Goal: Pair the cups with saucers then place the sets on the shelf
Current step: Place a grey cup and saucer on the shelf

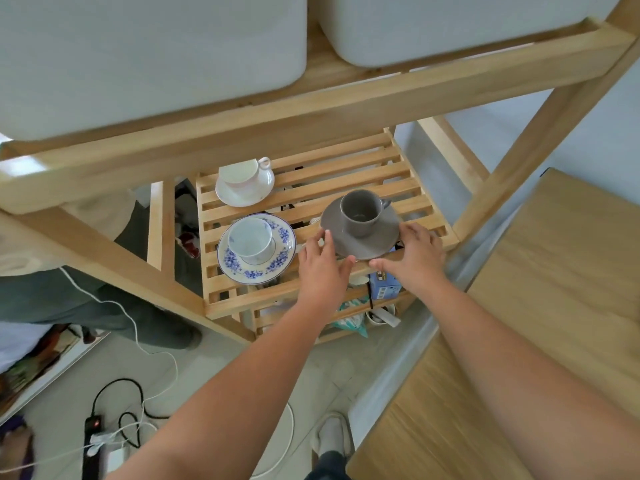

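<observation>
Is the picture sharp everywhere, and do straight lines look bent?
Head view: sharp in the middle, on the grey cup and blue-flowered saucer; soft towards the edges, as at the white bins and floor cables. The wide lens splays the shelf frame outward. Light is even, without glare.

Three cup-and-saucer sets sit on the slatted wooden shelf [363, 174]. At the back left, a white cup [242, 174] stands upright on a white saucer [258, 192]. In front of it, a white cup [251, 239] rests on a blue-floral saucer [277, 261]. To the right, a grey cup [360, 211] (empty, handle pointing right) stands on a grey saucer [360, 245] near the shelf's front edge.
</observation>
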`<move>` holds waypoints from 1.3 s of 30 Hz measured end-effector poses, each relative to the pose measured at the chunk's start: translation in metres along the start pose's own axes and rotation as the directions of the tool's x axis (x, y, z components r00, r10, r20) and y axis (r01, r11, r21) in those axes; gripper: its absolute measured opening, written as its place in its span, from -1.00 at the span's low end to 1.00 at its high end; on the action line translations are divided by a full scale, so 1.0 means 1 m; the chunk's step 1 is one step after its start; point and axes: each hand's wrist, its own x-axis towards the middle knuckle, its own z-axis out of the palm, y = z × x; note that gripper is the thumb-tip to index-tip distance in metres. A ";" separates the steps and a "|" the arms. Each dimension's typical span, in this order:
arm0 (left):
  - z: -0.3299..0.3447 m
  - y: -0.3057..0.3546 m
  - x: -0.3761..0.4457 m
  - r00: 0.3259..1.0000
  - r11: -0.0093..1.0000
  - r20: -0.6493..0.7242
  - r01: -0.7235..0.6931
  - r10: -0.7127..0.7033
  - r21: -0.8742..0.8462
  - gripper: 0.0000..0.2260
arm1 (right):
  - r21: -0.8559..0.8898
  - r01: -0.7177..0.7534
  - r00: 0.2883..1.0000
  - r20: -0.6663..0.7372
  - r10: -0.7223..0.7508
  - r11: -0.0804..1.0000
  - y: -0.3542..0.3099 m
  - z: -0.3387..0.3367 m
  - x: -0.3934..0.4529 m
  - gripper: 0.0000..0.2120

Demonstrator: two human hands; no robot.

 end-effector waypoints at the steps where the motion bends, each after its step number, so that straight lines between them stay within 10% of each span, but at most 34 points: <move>1: 0.001 0.000 0.004 1.000 1.000 -0.006 0.005 -0.005 -0.006 -0.40 | 0.018 0.009 1.000 0.008 -0.009 1.000 0.000 0.001 0.004 -0.13; 18: 0.004 0.002 0.099 0.973 0.966 -0.170 0.118 -0.159 -0.228 -0.51 | 0.028 0.169 0.982 -0.095 -0.166 0.985 -0.033 0.013 0.109 -0.21; 39: 0.002 -0.002 0.120 0.989 0.991 -0.105 0.113 -0.105 0.067 -0.44 | -0.247 0.145 0.989 0.043 -0.139 0.958 -0.037 0.030 0.093 -0.42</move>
